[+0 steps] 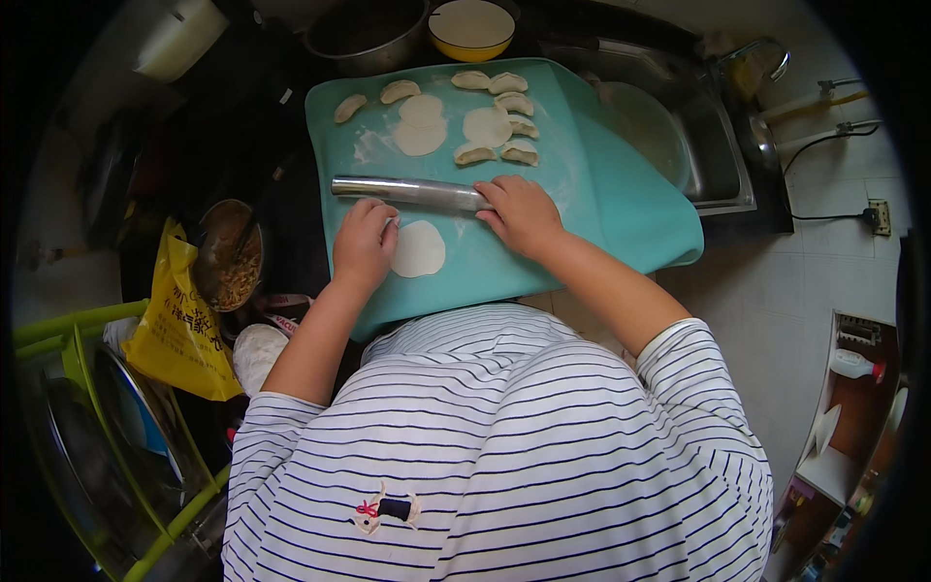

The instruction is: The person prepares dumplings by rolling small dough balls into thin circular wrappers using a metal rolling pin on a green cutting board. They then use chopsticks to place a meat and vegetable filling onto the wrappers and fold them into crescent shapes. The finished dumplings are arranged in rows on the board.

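Note:
My right hand (520,214) grips the right end of a metal rolling pin (414,191), which lies across a teal silicone mat (349,284). Below the pin, my left hand (366,244) covers the left edge of a thin round dough wrapper (420,249). Its thumb and forefinger pinch a bit of white dough that looks like the wrapper's edge. Farther up the mat lie two overlapping wrappers (420,138) and another wrapper (487,127). Several folded dumplings (512,102) sit around them, with one dumpling (350,108) at the far left. Loose flour dusts the mat.
A bowl of filling (231,254) with a utensil stands left, beside a yellow plastic bag (178,327) and green rack (80,320). A metal pot (367,54) and yellow bowl (473,51) stand behind the mat. The steel sink (716,160) is at the right.

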The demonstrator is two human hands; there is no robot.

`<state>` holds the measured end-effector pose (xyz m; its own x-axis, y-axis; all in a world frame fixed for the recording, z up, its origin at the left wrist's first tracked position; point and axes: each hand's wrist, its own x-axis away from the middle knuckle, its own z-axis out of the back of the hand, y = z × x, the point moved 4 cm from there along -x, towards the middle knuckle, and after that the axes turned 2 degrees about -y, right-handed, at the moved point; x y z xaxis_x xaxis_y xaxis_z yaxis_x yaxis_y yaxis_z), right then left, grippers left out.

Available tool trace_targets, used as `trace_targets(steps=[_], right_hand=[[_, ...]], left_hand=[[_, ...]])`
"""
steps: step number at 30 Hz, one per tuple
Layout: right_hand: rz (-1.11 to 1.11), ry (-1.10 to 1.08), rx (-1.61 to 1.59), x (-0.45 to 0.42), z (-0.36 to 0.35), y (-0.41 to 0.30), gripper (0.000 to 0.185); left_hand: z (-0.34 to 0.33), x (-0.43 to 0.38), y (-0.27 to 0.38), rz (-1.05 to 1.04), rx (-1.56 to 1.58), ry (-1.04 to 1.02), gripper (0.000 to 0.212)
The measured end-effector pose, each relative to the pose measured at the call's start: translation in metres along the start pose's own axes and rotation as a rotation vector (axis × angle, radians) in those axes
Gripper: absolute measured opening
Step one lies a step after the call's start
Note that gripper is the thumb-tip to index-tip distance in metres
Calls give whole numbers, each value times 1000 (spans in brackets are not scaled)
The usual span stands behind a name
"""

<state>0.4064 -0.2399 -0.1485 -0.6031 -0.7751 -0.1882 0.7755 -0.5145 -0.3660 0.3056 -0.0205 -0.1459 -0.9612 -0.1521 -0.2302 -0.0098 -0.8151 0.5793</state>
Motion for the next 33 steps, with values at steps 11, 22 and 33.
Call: trace_targets(steps=[11, 22, 33], right_hand=[[-45, 55, -31, 14, 8, -2, 40], [-88, -218, -880, -5, 22, -40, 43], [-3, -158, -917, -19, 44, -48, 15]], left_hand=[[-20, -7, 1, 394, 10, -512, 20], [7, 15, 58, 221, 644, -88, 18], [22, 33, 83, 575, 742, -4, 23]])
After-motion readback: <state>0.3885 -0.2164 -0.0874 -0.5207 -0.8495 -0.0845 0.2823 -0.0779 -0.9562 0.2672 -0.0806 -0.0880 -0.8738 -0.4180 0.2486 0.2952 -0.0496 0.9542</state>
